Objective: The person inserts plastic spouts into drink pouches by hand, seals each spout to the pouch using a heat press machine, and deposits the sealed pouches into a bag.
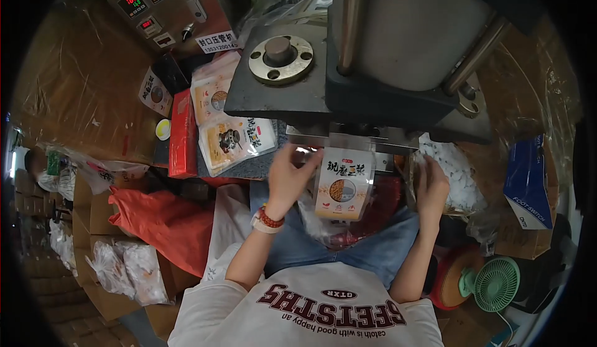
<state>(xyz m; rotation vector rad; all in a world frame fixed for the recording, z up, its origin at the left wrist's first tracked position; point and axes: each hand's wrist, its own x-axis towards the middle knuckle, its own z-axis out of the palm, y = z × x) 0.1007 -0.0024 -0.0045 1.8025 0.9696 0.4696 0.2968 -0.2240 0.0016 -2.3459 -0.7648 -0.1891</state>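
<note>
A printed pouch (pixel 344 188), white and orange with dark lettering and a round picture, hangs upright below the metal jaws (pixel 351 140) of a large grey press (pixel 280 98). My left hand (pixel 289 179), with a red bead bracelet (pixel 268 218) at the wrist, is at the pouch's upper left edge. Its thumb and forefinger close on that edge, and the other fingers are partly hidden. To the right, my right hand (pixel 432 185) is at the near edge of a clear bag of small white pieces (pixel 451 166). Its fingers are extended and hold nothing that I can see.
Stacks of similar pouches (pixel 236 142) lie left of the press, beside a red box (pixel 182 135). A control box (pixel 168 11) with lit displays stands behind. A blue box (pixel 528 182) and a green fan (pixel 496 285) are at the right, a red-orange bag (pixel 165 222) at the left.
</note>
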